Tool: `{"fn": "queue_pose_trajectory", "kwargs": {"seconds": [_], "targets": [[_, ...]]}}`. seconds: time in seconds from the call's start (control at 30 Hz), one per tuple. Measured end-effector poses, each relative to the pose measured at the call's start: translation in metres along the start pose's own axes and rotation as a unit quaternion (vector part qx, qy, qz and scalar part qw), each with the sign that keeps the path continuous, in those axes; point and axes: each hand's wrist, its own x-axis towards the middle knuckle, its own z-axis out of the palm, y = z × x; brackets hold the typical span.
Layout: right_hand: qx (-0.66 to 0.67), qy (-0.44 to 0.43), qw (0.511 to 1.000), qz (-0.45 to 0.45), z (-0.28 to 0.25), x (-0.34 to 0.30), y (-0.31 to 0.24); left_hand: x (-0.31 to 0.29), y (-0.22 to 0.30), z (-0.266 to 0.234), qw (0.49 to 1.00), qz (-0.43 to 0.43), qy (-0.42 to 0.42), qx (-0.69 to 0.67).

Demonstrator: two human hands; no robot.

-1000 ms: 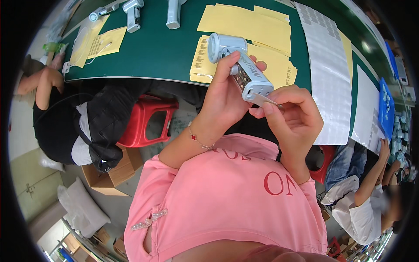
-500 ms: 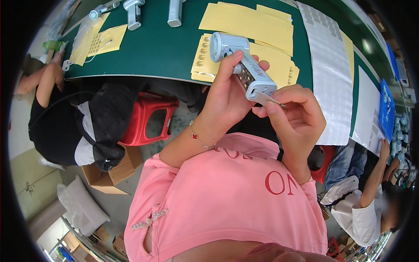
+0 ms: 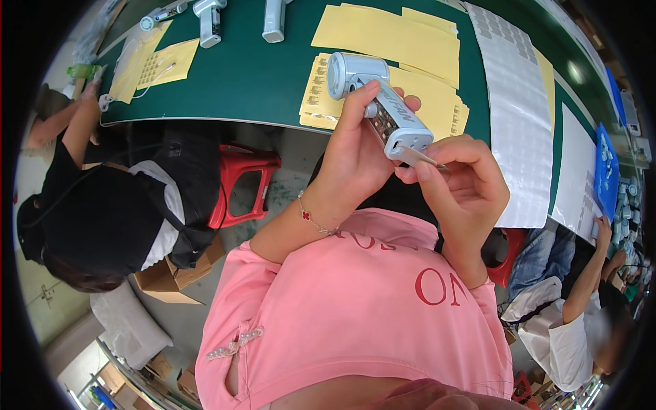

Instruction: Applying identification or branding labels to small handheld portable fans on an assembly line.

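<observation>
My left hand [image 3: 357, 147] is wrapped around a light blue handheld fan [image 3: 403, 121], its thumb along the side of the handle. The fan's round head points away to the upper left, and its handle end faces me. A dark open slot along the handle shows small parts inside. At the handle's bottom end, my right hand [image 3: 471, 174] pinches a thin pale strip [image 3: 413, 156] between thumb and forefinger. The strip touches or lies very close to that end face; which one, I cannot tell.
Yellow sheets [image 3: 383, 34] lie on the green table [image 3: 239, 82] beyond the fan. White sticker sheets [image 3: 516, 123] hang over the edge at right. More fans [image 3: 275, 20] lie at the back. A red stool [image 3: 249, 184] and co-workers [image 3: 102, 198] flank me.
My hands, the fan and the strip have barely moved. The co-worker at left has leaned back toward the lower left, away from the table.
</observation>
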Motion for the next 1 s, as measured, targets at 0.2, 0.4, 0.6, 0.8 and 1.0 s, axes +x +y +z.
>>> {"fn": "queue_pose_trajectory", "kwargs": {"seconds": [0.2,0.4,0.6,0.8,1.0], "targets": [[0.001,0.0,1.0,0.004,-0.0015,-0.0002,0.0011,-0.0004,-0.0016,0.0006,1.0,0.004,0.01,0.0],[-0.009,0.01,1.0,0.006,0.0002,-0.0002,0.0005,-0.0006,-0.0026,-0.0014,1.0,0.008,0.001,-0.002],[-0.017,0.009,1.0,-0.006,0.0005,0.0002,0.0018,-0.0001,-0.0032,-0.0028,1.0,0.013,-0.003,-0.004],[-0.027,0.009,1.0,-0.008,0.0007,-0.0001,0.0021,-0.0002,-0.0032,-0.0044,1.0,0.016,-0.013,0.006],[-0.034,0.008,0.999,0.008,0.0007,-0.0003,0.0,0.001,-0.0048,-0.007,0.999,0.029,-0.018,0.002]]}}
